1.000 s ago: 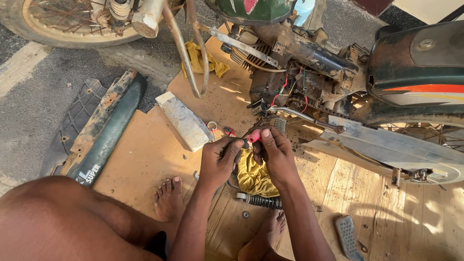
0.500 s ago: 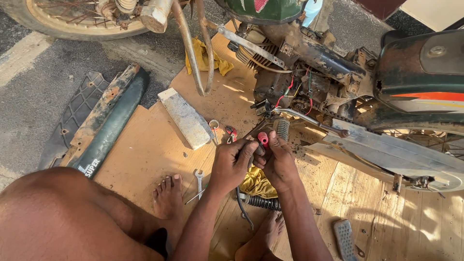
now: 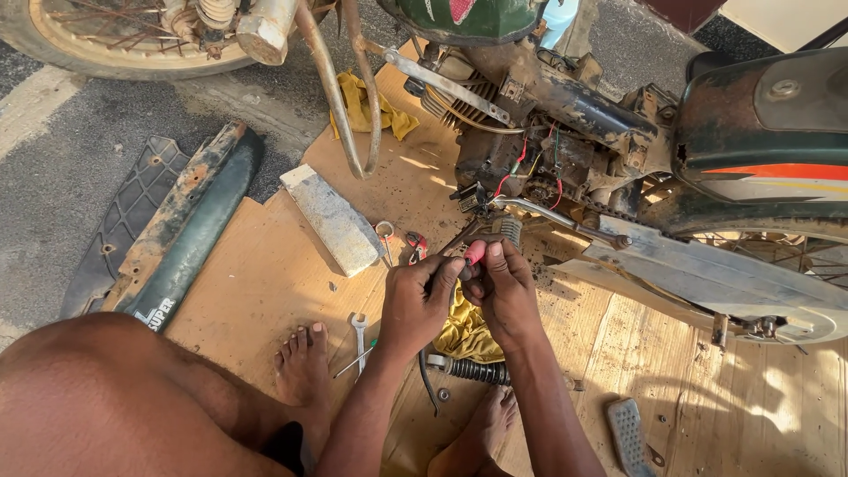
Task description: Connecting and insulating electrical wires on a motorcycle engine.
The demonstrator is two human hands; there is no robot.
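Both hands meet just below motorcycle engine [image 3: 521, 168]: left hand [image 3: 420, 300] and right hand [image 3: 505, 291] pinch a red-handled tool [image 3: 474, 253] between fingertips, above yellow rag [image 3: 465, 334] on wooden board [image 3: 265, 274]. Wrench [image 3: 359, 331] near left foot [image 3: 303, 362].

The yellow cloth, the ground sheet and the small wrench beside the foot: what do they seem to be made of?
Yellow cloth: soft woven fabric, judging by its crumpled folds.
Ground sheet: probably cardboard, flat, matte brown, with cut edges.
Small wrench: apparently bare metal, silvery and slightly shiny.
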